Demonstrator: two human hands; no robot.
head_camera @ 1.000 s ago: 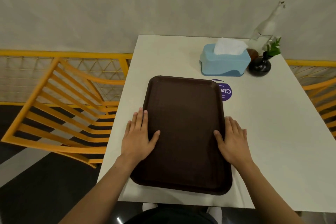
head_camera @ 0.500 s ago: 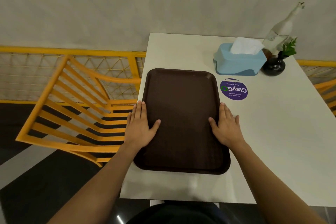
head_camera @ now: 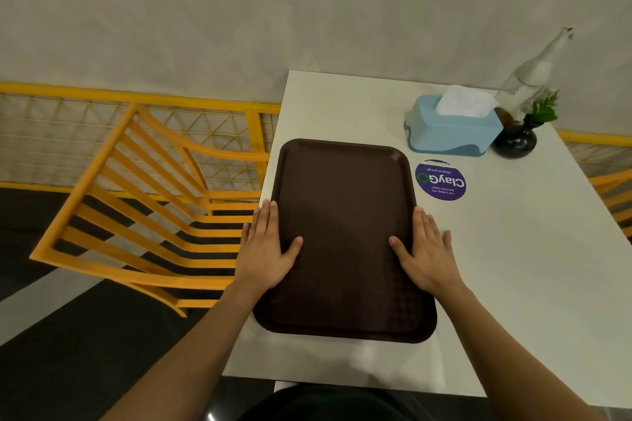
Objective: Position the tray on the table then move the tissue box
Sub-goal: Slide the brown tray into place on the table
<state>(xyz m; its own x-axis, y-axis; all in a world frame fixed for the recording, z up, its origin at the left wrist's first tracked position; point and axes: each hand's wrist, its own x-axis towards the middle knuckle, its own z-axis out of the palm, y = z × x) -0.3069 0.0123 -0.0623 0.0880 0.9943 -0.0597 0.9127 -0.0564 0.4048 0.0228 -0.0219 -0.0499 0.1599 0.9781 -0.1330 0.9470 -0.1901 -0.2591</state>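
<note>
A dark brown tray lies flat on the white table, along its left edge. My left hand presses on the tray's left rim, thumb on top, fingers stretched along the side. On the right rim my right hand rests the same way. A light blue tissue box with a white tissue sticking out stands at the back right of the table, apart from the tray's far right corner.
A round purple sticker is on the table between tray and tissue box. A black vase with a green sprig and a clear glass bottle stand right of the box. An orange slatted chair is left of the table.
The tray has slid left with both hands on its sides, uncovering the whole purple sticker. In the last half second it has hardly moved.
</note>
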